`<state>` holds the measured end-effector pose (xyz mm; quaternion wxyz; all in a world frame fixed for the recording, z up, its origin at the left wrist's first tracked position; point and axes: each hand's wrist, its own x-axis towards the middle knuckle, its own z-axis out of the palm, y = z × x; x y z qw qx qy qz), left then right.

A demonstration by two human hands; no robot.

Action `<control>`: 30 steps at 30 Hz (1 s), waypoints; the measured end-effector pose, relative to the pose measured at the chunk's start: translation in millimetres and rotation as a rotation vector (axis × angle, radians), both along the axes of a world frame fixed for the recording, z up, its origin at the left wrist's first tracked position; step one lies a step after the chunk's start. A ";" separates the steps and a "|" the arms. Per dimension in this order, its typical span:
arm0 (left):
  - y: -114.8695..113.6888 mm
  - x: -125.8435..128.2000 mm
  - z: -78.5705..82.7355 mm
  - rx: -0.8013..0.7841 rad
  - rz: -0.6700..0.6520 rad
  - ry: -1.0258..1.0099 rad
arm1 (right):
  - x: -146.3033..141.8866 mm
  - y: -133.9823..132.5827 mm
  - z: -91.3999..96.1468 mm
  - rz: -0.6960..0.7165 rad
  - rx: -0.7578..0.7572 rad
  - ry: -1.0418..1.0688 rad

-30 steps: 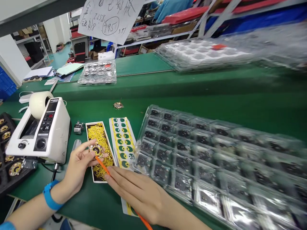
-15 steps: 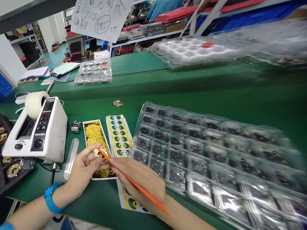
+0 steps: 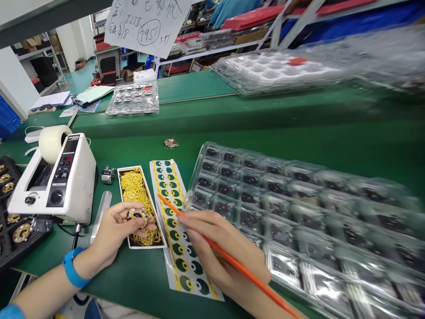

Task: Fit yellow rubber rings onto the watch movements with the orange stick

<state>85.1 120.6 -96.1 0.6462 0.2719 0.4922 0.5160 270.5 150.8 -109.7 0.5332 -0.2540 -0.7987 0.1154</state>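
**Bench-top assembly station, head-camera view.** The left hand (image 3: 116,232) pinches a gold-coloured ring (image 3: 137,217) between thumb and curled fingers, directly over an open white-rimmed box (image 3: 146,246). The box is filled with a tangle of yellow printed loops (image 3: 134,190). The right hand (image 3: 219,239) has its fingers closed around a slender orange stick (image 3: 232,259) in a pen-like grip; its tip lies over a strip of green-and-yellow printed labels (image 3: 181,252), and contact cannot be determined.

Right of the strip, a clear blister tray (image 3: 282,217) holds rows of dark components, one per cell. At far left, a black tray (image 3: 9,221) carries gold rings, beside a white tape dispenser (image 3: 63,186) and a metal tally counter (image 3: 108,175). A clear tube (image 3: 101,208) lies between dispenser and box. A small circuit board (image 3: 170,143) rests alone on the green bench (image 3: 299,141).

Beyond, a clear tray of metal parts (image 3: 133,99) and a stack of clear trays (image 3: 275,68) occupy a raised green level. A handwritten sign (image 3: 146,22) hangs above; shelving lines the room behind.
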 end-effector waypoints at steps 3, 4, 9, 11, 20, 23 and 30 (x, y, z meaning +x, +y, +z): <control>-0.7 1.2 1.3 0.025 -0.036 -0.013 | 0.2 3.5 0.9 0.001 -0.055 0.067; -1.2 1.5 1.8 0.028 -0.047 -0.015 | 0.0 4.7 0.2 0.009 -0.062 0.073; -3.4 1.8 2.5 0.030 -0.077 0.005 | -0.9 6.6 -1.2 0.017 -0.086 0.084; -3.4 2.0 2.2 0.041 -0.078 0.023 | -1.2 5.5 -0.5 0.016 -0.086 0.079; -2.7 1.8 1.0 0.065 -0.044 0.225 | -1.2 1.3 -4.6 0.027 -0.055 -0.008; -2.5 2.6 0.6 0.062 -0.015 0.288 | -5.9 -3.0 -7.5 -0.025 0.003 -0.030; -9.9 12.8 -3.1 0.178 -0.024 0.464 | -25.8 -9.9 -15.5 -0.129 0.038 -0.196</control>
